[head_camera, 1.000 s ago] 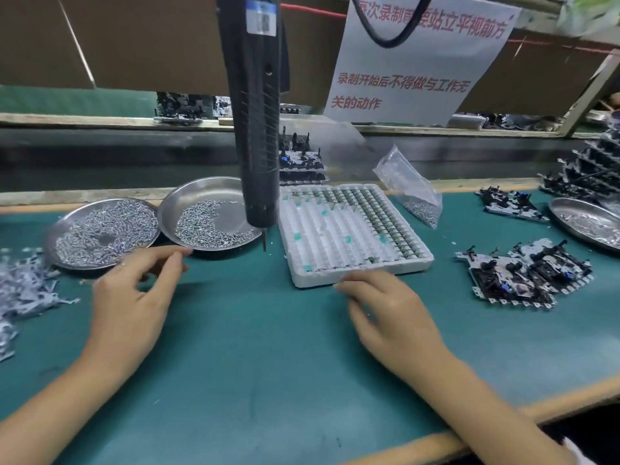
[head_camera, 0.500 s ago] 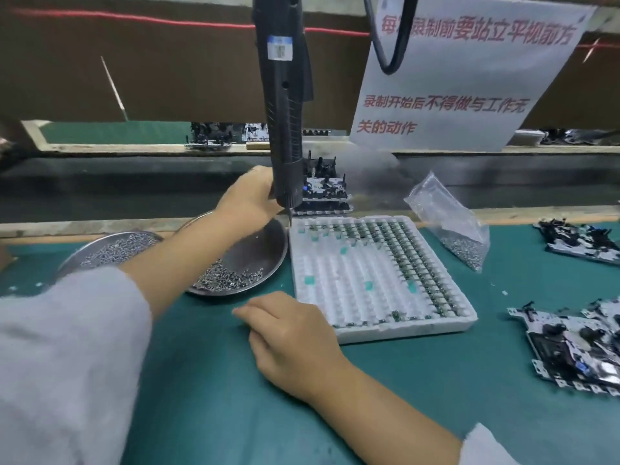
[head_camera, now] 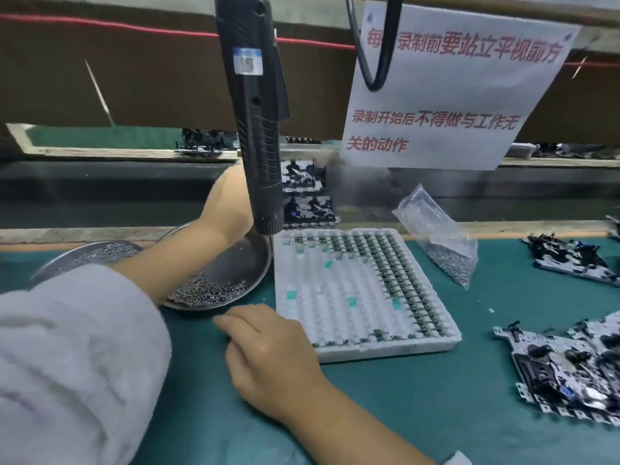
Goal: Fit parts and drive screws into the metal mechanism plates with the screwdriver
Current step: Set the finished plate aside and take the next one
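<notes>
Readable text: only the paper sign (head_camera: 449,88) I see hanging right of the screwdriver (head_camera: 256,129).
Red print, top line: 每…录制前要站立平视前方 (second character hidden by the cable (head_camera: 375,45)). Lower lines: 录制开始后不得做与工作无关的动作. Blue-and-white sticker (head_camera: 247,62) on the screwdriver body: too blurred to read.

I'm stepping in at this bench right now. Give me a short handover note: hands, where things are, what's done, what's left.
Left hand: reaching behind the hanging screwdriver toward the stacked plates; its fingers are hidden, so grip unknown.
Right hand: resting on the mat, holding nothing.
Screws in two dishes, near dish and far dish, plus a bag. Small parts fill the right side of the white tray. More plates at right.
Done: nothing visible in front of you.
Left: bring a plate over, fit parts, drive screws.
</notes>
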The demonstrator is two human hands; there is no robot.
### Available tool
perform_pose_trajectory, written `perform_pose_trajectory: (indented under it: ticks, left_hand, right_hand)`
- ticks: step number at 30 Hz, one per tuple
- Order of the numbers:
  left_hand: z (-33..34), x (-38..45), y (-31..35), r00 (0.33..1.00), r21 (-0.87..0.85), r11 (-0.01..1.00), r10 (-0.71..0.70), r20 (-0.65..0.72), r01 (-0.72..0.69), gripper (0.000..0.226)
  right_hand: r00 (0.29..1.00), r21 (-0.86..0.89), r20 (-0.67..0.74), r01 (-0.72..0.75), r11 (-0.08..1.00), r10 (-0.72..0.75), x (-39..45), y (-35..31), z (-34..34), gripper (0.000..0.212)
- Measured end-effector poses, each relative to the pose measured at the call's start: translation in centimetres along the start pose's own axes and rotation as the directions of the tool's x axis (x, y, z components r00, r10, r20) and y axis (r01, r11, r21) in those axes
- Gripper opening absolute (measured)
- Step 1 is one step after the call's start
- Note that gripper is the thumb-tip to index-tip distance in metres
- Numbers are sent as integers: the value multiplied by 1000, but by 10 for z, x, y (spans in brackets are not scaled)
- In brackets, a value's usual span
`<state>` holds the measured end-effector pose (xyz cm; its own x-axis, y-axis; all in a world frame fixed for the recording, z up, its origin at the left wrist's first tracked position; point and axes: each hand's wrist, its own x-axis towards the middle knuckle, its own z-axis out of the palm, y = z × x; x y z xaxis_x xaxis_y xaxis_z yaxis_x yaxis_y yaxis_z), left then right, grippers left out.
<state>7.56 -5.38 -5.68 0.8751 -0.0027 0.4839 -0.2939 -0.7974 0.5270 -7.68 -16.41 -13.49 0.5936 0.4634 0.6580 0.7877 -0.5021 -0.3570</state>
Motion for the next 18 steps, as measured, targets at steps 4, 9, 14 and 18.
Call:
perform_pose_trajectory:
  ticks: [4, 9, 14, 18]
  left_hand:
    - [-60, -33, -12, 963, 216, 972, 142, -227, -92, 23]
    - [-134, -109, -31, 901, 358, 879, 396, -180, -315, 35]
    - [-160, -198, -39, 946, 352, 893, 318, -55, -280, 38]
    - [-150, -262, -43, 924, 372, 852, 379, 51, -369, 30]
  right_hand:
    - [999, -18, -42, -15, 1000, 14, 1, -2, -1, 49]
    - [995, -1, -40, -91, 996, 91, 1, -9, -2, 60]
    - [971, 111, 0, -239, 965, 241, -6, -11, 0, 56]
    - [945, 322, -112, -256, 911, 306, -11, -15, -4, 42]
